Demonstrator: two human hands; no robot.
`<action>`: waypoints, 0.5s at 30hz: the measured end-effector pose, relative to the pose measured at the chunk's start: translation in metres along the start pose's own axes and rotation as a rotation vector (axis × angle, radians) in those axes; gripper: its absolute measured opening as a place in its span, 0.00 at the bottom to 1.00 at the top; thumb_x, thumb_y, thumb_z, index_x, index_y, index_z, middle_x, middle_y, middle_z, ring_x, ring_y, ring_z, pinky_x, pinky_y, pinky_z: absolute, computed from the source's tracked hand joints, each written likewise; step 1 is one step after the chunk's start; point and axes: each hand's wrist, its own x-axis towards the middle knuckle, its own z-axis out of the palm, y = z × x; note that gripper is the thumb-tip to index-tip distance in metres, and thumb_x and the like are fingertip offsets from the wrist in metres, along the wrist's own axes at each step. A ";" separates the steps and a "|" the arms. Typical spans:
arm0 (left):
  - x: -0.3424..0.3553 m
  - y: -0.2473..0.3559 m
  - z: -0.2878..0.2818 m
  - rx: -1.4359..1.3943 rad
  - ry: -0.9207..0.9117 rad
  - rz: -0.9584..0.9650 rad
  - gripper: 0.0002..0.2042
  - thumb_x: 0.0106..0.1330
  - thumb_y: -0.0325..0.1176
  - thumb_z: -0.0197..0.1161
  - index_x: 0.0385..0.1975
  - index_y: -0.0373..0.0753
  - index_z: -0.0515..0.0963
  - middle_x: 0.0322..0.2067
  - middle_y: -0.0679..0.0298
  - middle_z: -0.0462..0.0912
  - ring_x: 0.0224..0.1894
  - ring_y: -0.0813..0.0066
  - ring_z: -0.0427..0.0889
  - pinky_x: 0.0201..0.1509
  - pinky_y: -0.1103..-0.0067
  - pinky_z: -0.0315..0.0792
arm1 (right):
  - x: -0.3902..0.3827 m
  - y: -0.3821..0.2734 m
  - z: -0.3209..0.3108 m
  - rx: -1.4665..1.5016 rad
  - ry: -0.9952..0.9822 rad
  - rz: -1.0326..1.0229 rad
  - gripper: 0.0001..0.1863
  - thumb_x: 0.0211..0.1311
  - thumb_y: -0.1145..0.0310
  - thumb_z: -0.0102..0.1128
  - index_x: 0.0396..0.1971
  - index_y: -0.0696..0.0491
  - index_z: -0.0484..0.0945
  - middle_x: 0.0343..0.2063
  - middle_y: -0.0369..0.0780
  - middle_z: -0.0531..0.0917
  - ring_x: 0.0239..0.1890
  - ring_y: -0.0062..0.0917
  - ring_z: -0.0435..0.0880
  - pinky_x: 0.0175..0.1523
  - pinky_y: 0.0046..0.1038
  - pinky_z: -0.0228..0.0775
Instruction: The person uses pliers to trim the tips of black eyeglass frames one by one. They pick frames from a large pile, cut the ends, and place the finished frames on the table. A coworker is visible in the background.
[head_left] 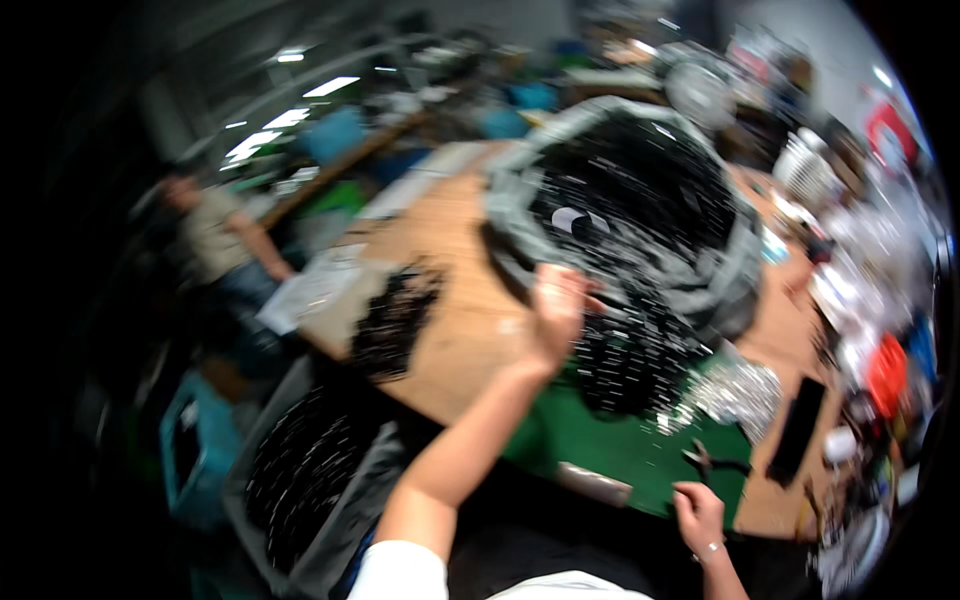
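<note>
Black pieces [628,372] are lying right of the left hand [560,308], its grip too blurred to tell; the right hand [701,518] is resting half-curled near pliers [706,462], hold unclear

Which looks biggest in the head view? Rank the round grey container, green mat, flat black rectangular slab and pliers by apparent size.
1. Round grey container
2. Green mat, visible part
3. Flat black rectangular slab
4. Pliers

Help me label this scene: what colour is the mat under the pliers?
The mat is green, showing best in the head view.
</note>
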 end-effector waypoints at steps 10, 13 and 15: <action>-0.152 0.022 -0.004 -0.122 0.191 -0.180 0.24 0.53 0.26 0.60 0.42 0.34 0.51 0.34 0.56 0.72 0.25 0.80 0.73 0.27 0.84 0.72 | -0.008 0.036 0.025 -0.252 0.058 -0.410 0.03 0.44 0.78 0.53 0.23 0.57 0.71 0.22 0.42 0.71 0.26 0.35 0.71 0.32 0.31 0.63; -0.181 0.003 -0.006 0.028 0.240 -0.198 0.27 0.52 0.27 0.62 0.47 0.32 0.51 0.35 0.58 0.73 0.28 0.79 0.74 0.27 0.84 0.71 | -0.008 0.026 0.033 -0.391 0.104 -0.470 0.03 0.44 0.77 0.53 0.23 0.56 0.70 0.22 0.42 0.70 0.28 0.36 0.70 0.33 0.32 0.62; -0.187 -0.010 -0.004 -0.028 0.199 -0.282 0.29 0.52 0.27 0.62 0.49 0.32 0.51 0.35 0.58 0.74 0.28 0.78 0.74 0.28 0.84 0.72 | -0.005 0.029 0.031 -0.405 0.100 -0.455 0.03 0.44 0.77 0.53 0.23 0.56 0.70 0.22 0.42 0.70 0.28 0.36 0.70 0.33 0.32 0.62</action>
